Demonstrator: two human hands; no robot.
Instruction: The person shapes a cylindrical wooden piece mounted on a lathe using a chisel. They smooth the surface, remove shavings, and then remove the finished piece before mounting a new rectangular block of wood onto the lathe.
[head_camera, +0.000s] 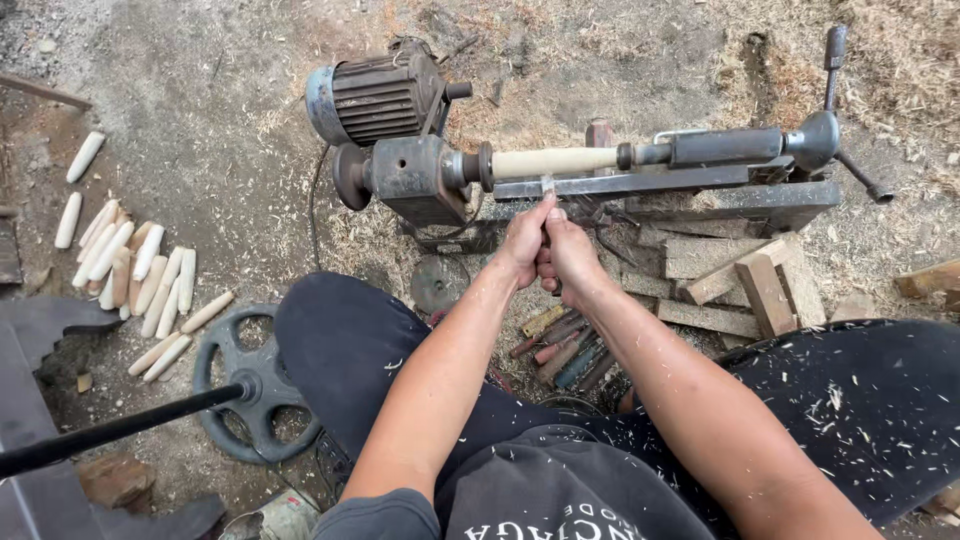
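Note:
A pale wooden rod (553, 161) is clamped across a small ground-level lathe (420, 175) with a grey motor (375, 97) behind it. My left hand (525, 240) and my right hand (572, 255) are closed together around a metal chisel (548, 188), whose tip rests at the tool rest just below the rod. Both forearms reach forward between my knees in dark trousers flecked with wood chips.
Several turned pale wooden pieces (140, 275) lie on the ground at left. A dark wheel (255, 385) with a black bar sits by my left knee. Spare chisels (565, 350) lie under my hands. Wood blocks (745, 280) and sawdust lie at right.

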